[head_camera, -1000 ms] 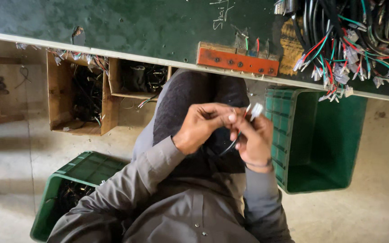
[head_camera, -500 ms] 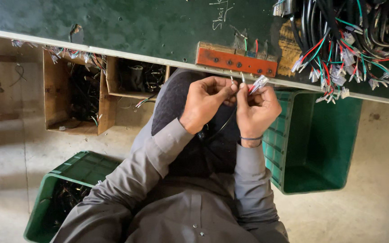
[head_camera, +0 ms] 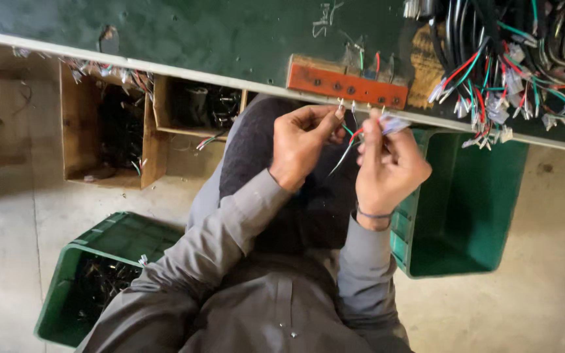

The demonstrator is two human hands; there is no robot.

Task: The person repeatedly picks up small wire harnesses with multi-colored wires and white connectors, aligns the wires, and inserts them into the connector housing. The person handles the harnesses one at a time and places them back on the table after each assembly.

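Two hands meet just below the edge of the dark green workbench (head_camera: 197,33). From the head view, the left hand (head_camera: 302,145) pinches the metal tips of thin wires (head_camera: 348,140), red and green among them, between thumb and fingers. The right hand (head_camera: 387,163) grips a small white connector (head_camera: 393,122). An orange terminal block (head_camera: 344,85) sits just above; green crates (head_camera: 465,209) stand on the floor.

Soft, even daylight with faint shadows; slight motion blur softens the fingers near twelve o'clock, with the edges mildly stretched.
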